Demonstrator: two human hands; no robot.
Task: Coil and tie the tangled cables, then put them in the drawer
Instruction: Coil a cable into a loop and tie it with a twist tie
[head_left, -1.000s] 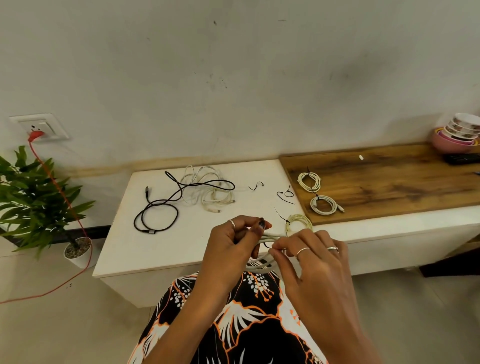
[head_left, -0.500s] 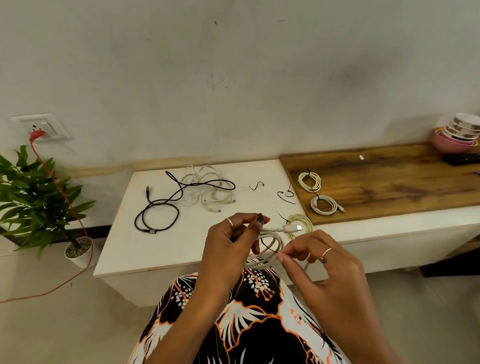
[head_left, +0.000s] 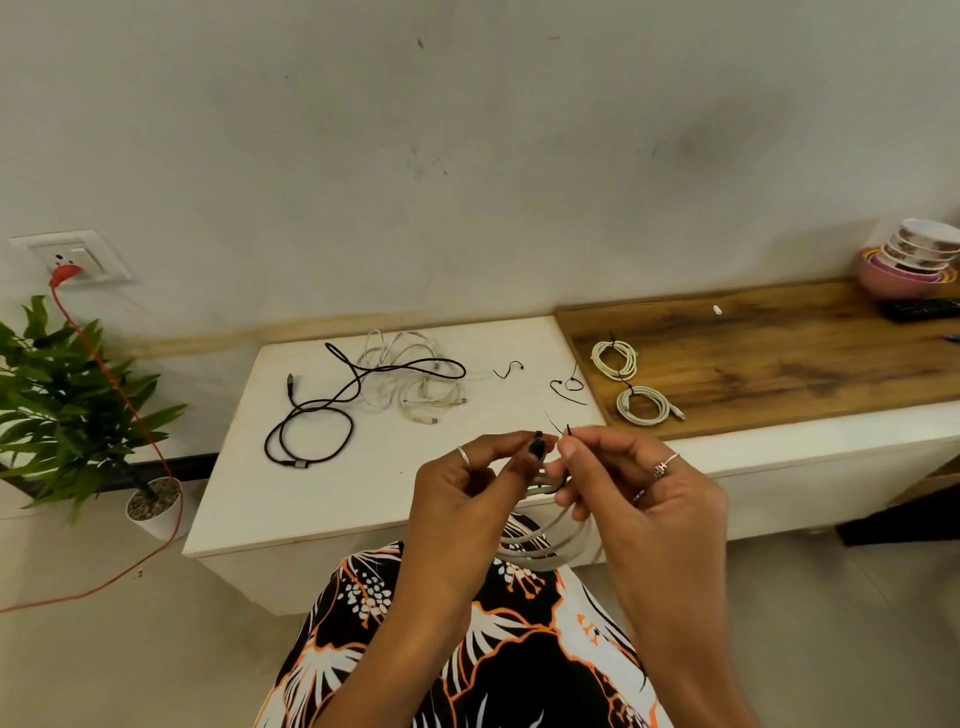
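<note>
Spanning the plain wall, white table (head_left: 332, 499) abutting wooden counter (head_left: 810, 358).

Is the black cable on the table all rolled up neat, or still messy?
Still messy. The black cable sprawls loose across the white table, with no tie around it.

You've got two tied coils (head_left: 614, 359) (head_left: 643, 406), one in hand (head_left: 545, 540), one black cable (head_left: 311, 431), maybe two loose ties (head_left: 508, 370).
</note>
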